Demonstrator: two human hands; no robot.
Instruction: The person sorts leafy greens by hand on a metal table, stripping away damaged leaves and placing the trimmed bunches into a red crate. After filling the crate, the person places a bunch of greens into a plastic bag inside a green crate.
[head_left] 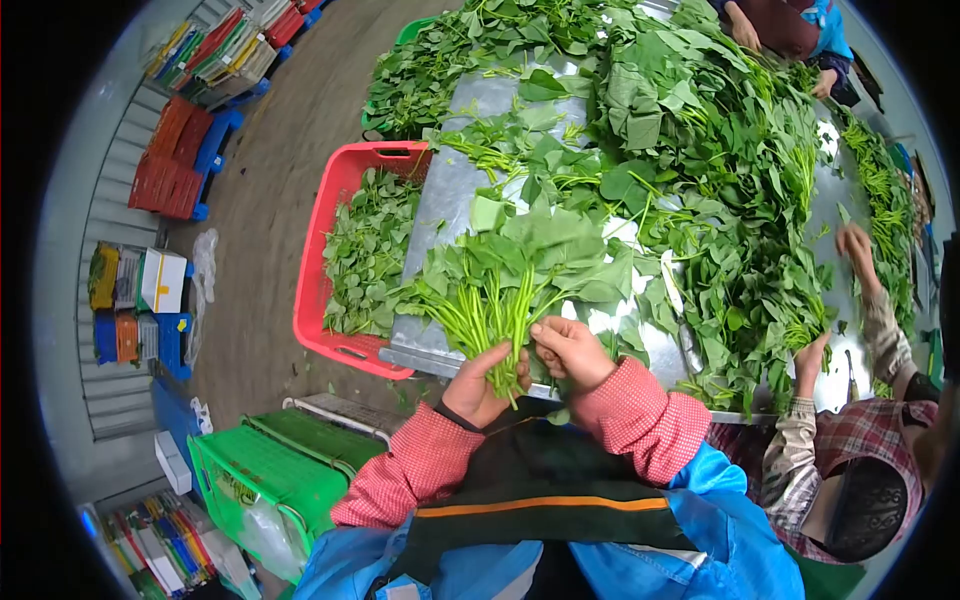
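My left hand (482,385) grips the stems of a bunch of leafy greens (520,275) at the near edge of a metal table (450,200). The leaves fan out away from me over the table. My right hand (572,350) pinches the same stems from the right, fingers closed on them. Both sleeves are red checked fabric. A large heap of loose greens (700,170) covers the table beyond the bunch.
A red crate (318,270) holding greens stands left of the table. Green crates (270,480) sit on the floor at lower left. A person in a plaid shirt (850,440) works to my right, a hand (812,355) in the heap. Another person (790,25) stands at the far end.
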